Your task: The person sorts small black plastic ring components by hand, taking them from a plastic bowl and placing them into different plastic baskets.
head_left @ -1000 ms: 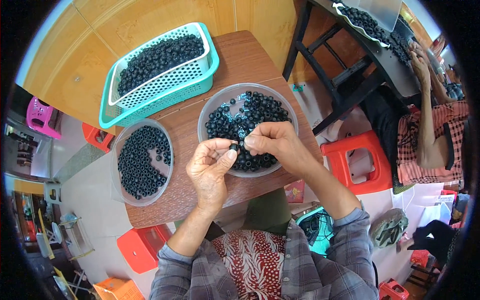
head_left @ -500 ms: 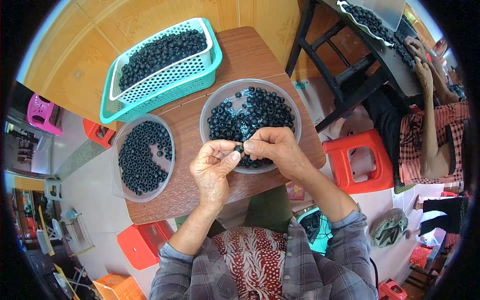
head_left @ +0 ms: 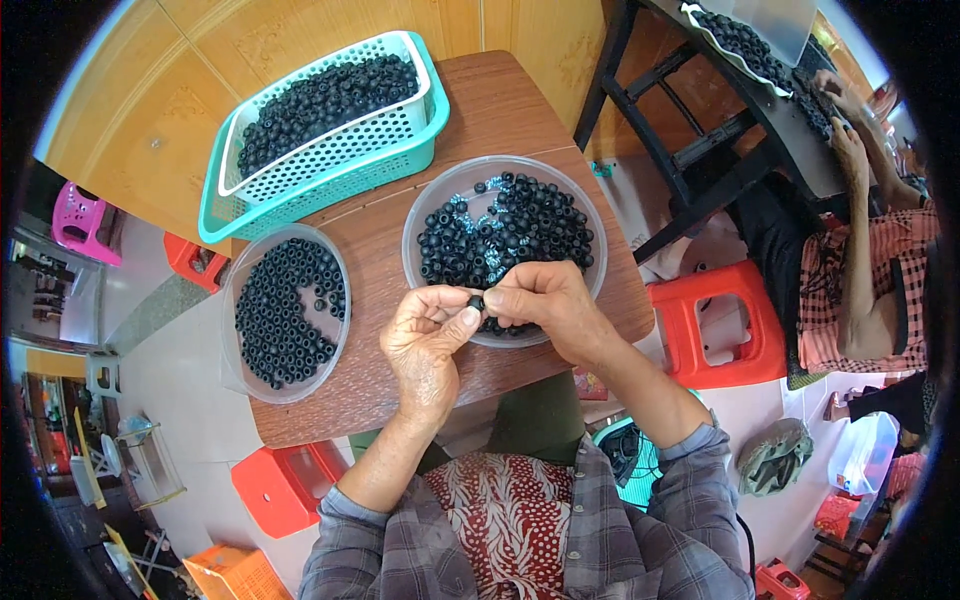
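In the head view, the left hand [head_left: 425,345] pinches a small round black piece [head_left: 475,303] between thumb and finger. The right hand [head_left: 555,305] has its thumb and finger pinched together right beside that piece; I cannot tell what is between them. The piece is just over the near side of a round see-through plastic tub [head_left: 442,196] with more black pieces inside. Another round see-through plastic tub [head_left: 229,345] and a white plastic basket [head_left: 325,150] inside a green plastic basket [head_left: 392,163] hold black pieces too.
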Action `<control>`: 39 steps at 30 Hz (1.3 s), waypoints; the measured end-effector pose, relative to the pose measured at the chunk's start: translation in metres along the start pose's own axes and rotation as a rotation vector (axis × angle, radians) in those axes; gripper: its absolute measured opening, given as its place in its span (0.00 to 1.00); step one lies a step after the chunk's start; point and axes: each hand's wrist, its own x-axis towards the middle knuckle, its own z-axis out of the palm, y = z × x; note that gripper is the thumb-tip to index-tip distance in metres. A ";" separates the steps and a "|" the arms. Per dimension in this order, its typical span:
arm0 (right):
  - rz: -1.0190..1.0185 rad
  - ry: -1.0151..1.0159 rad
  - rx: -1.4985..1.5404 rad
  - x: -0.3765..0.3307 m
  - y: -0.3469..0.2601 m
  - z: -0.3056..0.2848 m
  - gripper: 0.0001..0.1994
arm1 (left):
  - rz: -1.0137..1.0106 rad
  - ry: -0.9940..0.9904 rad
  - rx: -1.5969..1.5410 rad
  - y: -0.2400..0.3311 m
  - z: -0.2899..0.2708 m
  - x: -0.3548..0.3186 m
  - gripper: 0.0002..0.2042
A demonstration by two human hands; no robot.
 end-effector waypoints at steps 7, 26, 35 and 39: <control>0.018 0.000 -0.163 -0.003 0.000 0.001 0.11 | -0.028 -0.016 -0.027 0.003 0.002 -0.009 0.08; -0.291 0.272 -0.573 0.002 0.003 -0.015 0.03 | -0.294 -0.070 -0.384 0.009 -0.038 -0.029 0.07; -0.832 0.012 -1.317 0.030 0.020 0.013 0.08 | -0.359 0.008 -0.310 -0.005 -0.057 -0.030 0.06; -0.873 -0.045 -1.575 0.033 0.015 0.023 0.04 | -0.351 0.006 -0.276 -0.007 -0.061 -0.031 0.06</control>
